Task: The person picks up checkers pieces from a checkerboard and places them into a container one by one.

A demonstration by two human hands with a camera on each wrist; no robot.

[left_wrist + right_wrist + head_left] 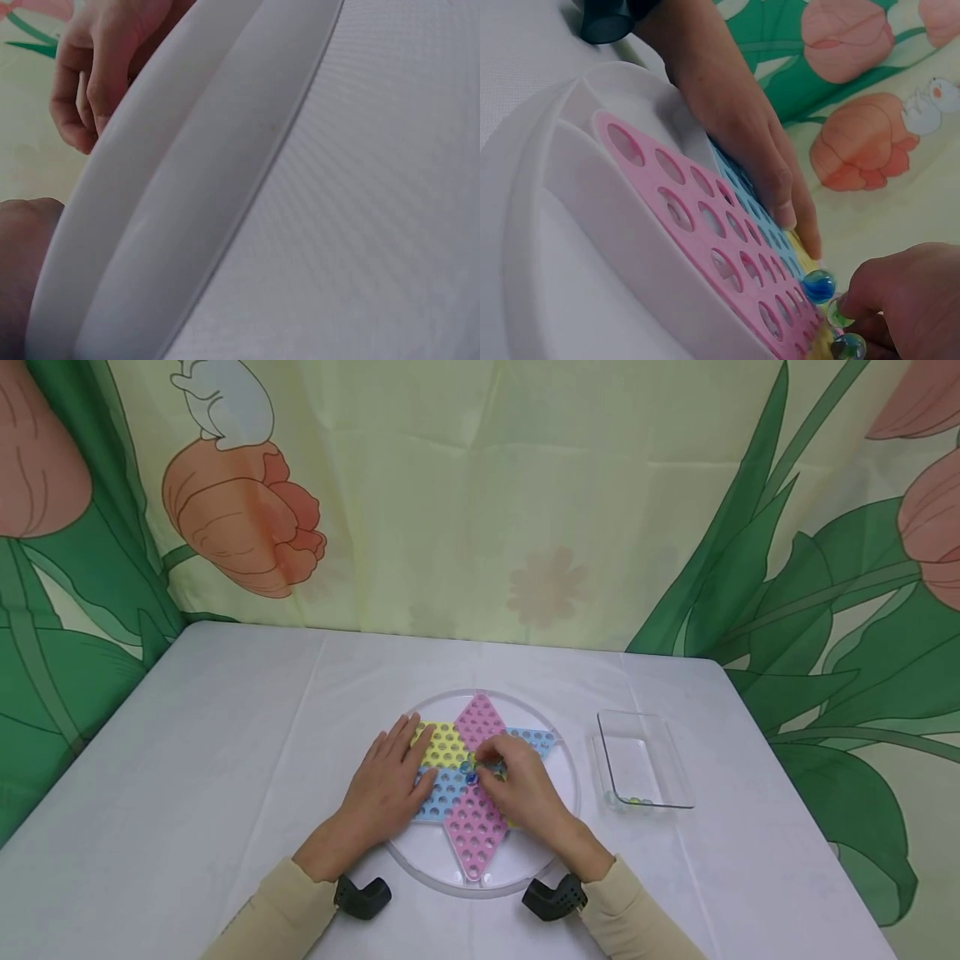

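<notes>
White-clothed table [225, 760] held my star-shaped pastel checkers board [480, 727]; left hand [386, 789] lay flat steadying it, right hand [517, 785] pinched a green glass marble [838, 311], few seated, several left in the clear tray [645, 760].

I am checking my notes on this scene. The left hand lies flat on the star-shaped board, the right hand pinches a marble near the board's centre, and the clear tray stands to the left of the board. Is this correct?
Not quite: the clear tray stands to the right of the star-shaped board, as the head view shows. The rest holds: the left hand lies flat on the board, and the right hand pinches a marble near its centre.
</notes>
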